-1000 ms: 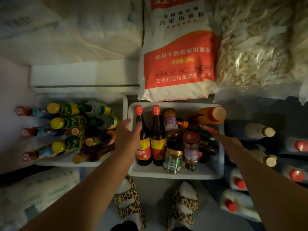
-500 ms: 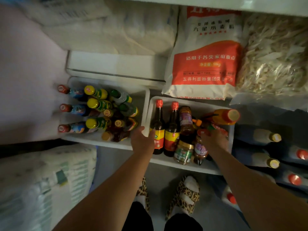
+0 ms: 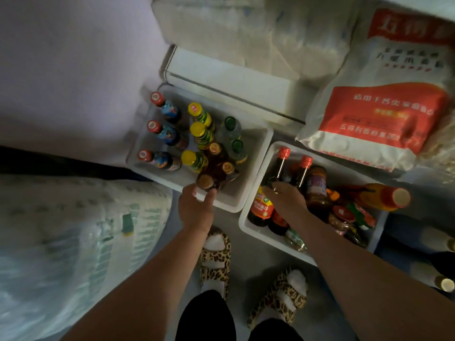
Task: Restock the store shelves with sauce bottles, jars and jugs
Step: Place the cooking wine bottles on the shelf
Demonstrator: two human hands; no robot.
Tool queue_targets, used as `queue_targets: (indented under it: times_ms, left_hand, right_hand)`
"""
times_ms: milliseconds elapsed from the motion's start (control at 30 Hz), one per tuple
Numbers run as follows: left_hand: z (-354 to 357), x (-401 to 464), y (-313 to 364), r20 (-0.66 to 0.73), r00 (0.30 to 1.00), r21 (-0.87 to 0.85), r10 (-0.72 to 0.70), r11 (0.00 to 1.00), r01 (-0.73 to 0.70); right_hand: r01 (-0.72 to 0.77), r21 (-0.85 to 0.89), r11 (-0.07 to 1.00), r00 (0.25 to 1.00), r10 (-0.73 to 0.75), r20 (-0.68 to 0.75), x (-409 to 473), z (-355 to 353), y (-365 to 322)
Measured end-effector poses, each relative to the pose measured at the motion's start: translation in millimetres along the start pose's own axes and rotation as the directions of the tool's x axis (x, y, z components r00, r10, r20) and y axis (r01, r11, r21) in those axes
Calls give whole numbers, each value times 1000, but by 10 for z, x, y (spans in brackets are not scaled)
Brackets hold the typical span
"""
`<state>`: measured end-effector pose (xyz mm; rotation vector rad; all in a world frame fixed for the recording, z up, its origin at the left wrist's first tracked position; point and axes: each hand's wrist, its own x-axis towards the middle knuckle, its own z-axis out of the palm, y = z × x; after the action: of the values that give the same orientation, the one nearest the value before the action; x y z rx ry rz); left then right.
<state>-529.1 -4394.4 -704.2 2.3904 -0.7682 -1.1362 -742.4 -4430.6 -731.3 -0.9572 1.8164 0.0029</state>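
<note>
Two white bins stand on the floor. The left bin holds upright bottles with red, yellow, green and gold caps. My left hand reaches over its near rim, thumb and forefinger pinching a brown gold-capped bottle. The right bin holds two dark soy sauce bottles with red caps, jars and an orange bottle lying down. My right hand curls round the second soy sauce bottle, beside the first one.
A red-and-white flour sack leans behind the right bin. A large white sack lies at the left. More bottles lie at the right edge. My feet in leopard-print slippers stand on the grey floor before the bins.
My left hand moved from the right bin's rim to the gold-capped bottle in the left bin. My right hand shifted from the jars onto the soy sauce bottle. The view swung left.
</note>
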Motion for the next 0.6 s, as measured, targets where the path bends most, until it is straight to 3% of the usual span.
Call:
queue_targets:
  times_ms: [133, 333, 600]
  left_hand:
    - [-105, 232, -80, 83, 989, -59, 119, 992, -114]
    - [-157, 571, -224, 319, 912, 8, 257, 962, -274]
    - [-138, 747, -238, 364, 852, 73, 376, 901, -428]
  right_hand:
    - [52, 68, 996, 994, -58, 95, 69, 307, -167]
    - [97, 107, 989, 978, -115, 173, 198, 664, -240]
    - [36, 231, 972, 982, -78, 175, 247, 898, -227]
